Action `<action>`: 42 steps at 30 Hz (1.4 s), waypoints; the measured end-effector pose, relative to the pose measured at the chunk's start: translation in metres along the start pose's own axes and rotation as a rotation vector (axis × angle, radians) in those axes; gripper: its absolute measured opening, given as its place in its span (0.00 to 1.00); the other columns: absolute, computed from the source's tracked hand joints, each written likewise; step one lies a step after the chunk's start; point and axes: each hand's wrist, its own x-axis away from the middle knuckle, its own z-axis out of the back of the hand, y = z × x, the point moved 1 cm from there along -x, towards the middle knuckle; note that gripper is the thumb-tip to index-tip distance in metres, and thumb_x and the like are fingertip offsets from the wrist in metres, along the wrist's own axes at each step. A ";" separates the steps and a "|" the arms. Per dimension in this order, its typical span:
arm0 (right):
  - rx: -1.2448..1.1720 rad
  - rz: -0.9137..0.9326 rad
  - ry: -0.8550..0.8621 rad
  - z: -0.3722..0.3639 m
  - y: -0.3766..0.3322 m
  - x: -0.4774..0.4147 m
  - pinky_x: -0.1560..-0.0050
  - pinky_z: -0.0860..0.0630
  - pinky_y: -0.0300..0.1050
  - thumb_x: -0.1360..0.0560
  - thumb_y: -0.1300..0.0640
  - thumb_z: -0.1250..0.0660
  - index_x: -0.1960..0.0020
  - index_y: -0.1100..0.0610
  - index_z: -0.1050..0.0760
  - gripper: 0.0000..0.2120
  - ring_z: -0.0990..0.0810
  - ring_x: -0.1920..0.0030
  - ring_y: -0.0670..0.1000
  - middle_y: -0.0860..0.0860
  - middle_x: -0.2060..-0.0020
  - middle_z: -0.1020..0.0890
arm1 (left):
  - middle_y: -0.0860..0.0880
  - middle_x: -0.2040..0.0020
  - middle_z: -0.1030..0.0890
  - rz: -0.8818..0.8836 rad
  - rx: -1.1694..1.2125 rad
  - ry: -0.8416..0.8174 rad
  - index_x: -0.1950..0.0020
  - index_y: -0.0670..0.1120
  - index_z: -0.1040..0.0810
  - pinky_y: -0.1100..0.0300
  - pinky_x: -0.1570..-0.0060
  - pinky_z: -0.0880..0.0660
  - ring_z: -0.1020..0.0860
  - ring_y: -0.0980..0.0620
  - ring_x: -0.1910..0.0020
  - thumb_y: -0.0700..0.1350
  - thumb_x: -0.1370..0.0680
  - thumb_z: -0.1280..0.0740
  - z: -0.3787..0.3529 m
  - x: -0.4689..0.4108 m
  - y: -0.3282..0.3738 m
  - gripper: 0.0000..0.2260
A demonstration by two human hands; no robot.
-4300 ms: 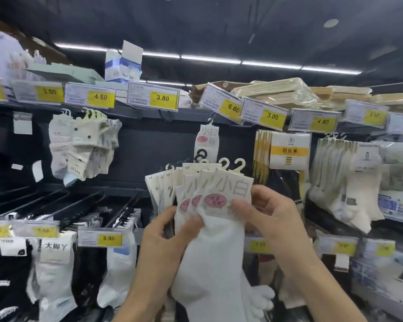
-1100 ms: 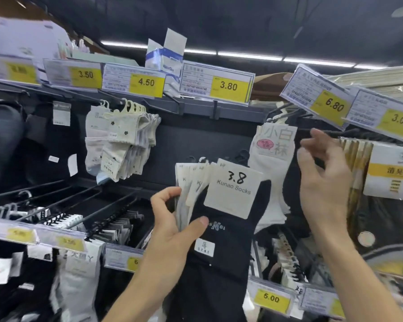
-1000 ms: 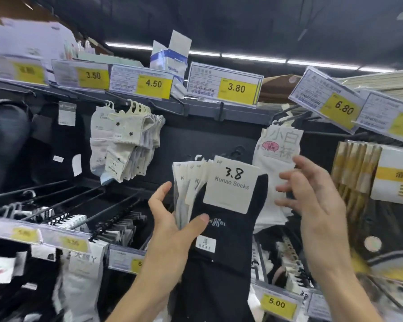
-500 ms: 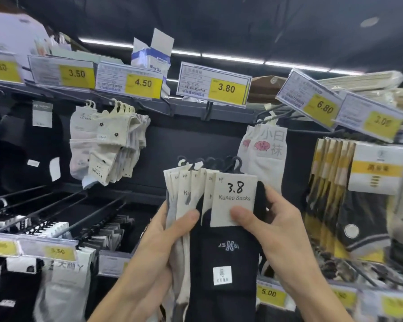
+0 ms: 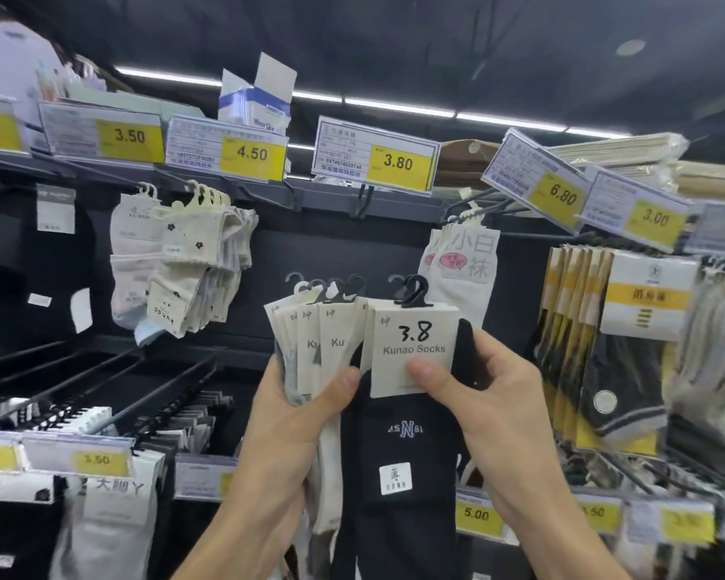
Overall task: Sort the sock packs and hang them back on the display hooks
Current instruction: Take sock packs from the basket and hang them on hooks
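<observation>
I hold a fan of sock packs in front of the display. My left hand (image 5: pixel 298 416) grips a bundle of several Kunao sock packs (image 5: pixel 315 341) with white cards and black hangers. My right hand (image 5: pixel 486 395) pinches the front pack, a black sock pack (image 5: pixel 411 454) whose white card reads "3.8 Kunao Socks", thumb on the card. An empty hook (image 5: pixel 363 203) sits under the 3.80 price tag (image 5: pixel 375 159). White sock packs (image 5: pixel 465 265) hang on the hook under the 6.80 tag.
Cream flowered socks (image 5: pixel 185 253) hang under the 4.50 tag at left. Yellow-carded dark socks (image 5: pixel 612 341) hang at right. Long bare black hooks (image 5: pixel 101 383) jut out at lower left above more price tags. Boxes sit on the top shelf.
The white packs I held earlier now hang under the 6.80 tag. My right hand came down from that hook and took hold of the front black pack's card.
</observation>
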 end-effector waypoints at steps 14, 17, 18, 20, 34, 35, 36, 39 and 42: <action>-0.064 -0.114 0.183 0.003 0.016 -0.076 0.45 0.19 0.54 0.24 0.61 0.31 0.41 0.49 0.23 0.14 0.15 0.48 0.49 0.47 0.48 0.14 | 0.46 0.45 0.14 -0.012 -0.037 0.057 0.39 0.51 0.20 0.55 0.55 0.17 0.15 0.45 0.48 0.50 0.36 0.23 0.029 -0.002 0.015 0.25; 0.094 -0.119 0.145 -0.013 0.025 -0.112 0.43 0.19 0.56 0.23 0.61 0.32 0.42 0.48 0.24 0.13 0.15 0.49 0.48 0.46 0.50 0.15 | 0.45 0.46 0.14 0.015 -0.024 0.054 0.41 0.51 0.18 0.52 0.57 0.16 0.14 0.44 0.49 0.49 0.36 0.24 0.033 -0.001 0.018 0.23; 0.149 -0.118 0.138 -0.019 0.028 -0.123 0.41 0.20 0.56 0.22 0.61 0.33 0.39 0.49 0.25 0.14 0.16 0.47 0.49 0.46 0.48 0.15 | 0.45 0.46 0.14 0.024 -0.028 0.045 0.41 0.51 0.19 0.52 0.58 0.16 0.14 0.43 0.50 0.49 0.35 0.24 0.033 -0.001 0.018 0.23; 0.202 -0.108 0.142 -0.029 0.032 -0.142 0.40 0.21 0.53 0.21 0.63 0.35 0.34 0.53 0.28 0.17 0.18 0.45 0.52 0.50 0.44 0.17 | 0.45 0.46 0.14 0.035 -0.042 0.029 0.40 0.50 0.19 0.51 0.58 0.16 0.14 0.43 0.50 0.50 0.35 0.24 0.034 -0.001 0.019 0.24; 0.403 -0.112 -0.019 -0.038 0.060 -0.171 0.32 0.28 0.49 0.22 0.66 0.36 0.29 0.58 0.31 0.21 0.23 0.39 0.49 0.50 0.39 0.21 | 0.47 0.44 0.14 0.023 -0.123 0.090 0.36 0.49 0.23 0.45 0.45 0.20 0.15 0.45 0.47 0.48 0.30 0.26 0.039 -0.012 0.015 0.23; 0.436 -0.134 -0.030 -0.037 0.059 -0.168 0.31 0.29 0.52 0.22 0.64 0.35 0.29 0.58 0.31 0.22 0.23 0.38 0.50 0.51 0.37 0.21 | 0.47 0.44 0.14 0.021 -0.123 0.094 0.36 0.49 0.23 0.45 0.46 0.20 0.15 0.45 0.47 0.48 0.30 0.26 0.039 -0.013 0.014 0.23; 0.481 -0.148 -0.022 -0.035 0.057 -0.163 0.31 0.29 0.53 0.22 0.63 0.35 0.27 0.57 0.33 0.24 0.24 0.35 0.51 0.51 0.34 0.23 | 0.47 0.44 0.14 0.017 -0.123 0.096 0.36 0.49 0.23 0.46 0.47 0.20 0.15 0.45 0.47 0.49 0.30 0.26 0.040 -0.013 0.013 0.23; 0.503 0.006 0.082 -0.033 0.042 -0.129 0.32 0.29 0.42 0.22 0.53 0.35 0.25 0.53 0.34 0.26 0.25 0.34 0.43 0.47 0.32 0.24 | 0.48 0.45 0.14 -0.009 -0.121 0.099 0.36 0.49 0.23 0.49 0.50 0.18 0.15 0.46 0.47 0.50 0.31 0.25 0.040 -0.015 0.012 0.24; 0.235 0.050 -0.005 -0.037 0.020 -0.078 0.53 0.20 0.39 0.28 0.38 0.33 0.37 0.45 0.25 0.23 0.19 0.51 0.42 0.40 0.52 0.18 | 0.48 0.45 0.14 -0.053 -0.125 0.117 0.37 0.49 0.24 0.49 0.50 0.18 0.15 0.46 0.47 0.50 0.33 0.24 0.037 -0.018 0.011 0.26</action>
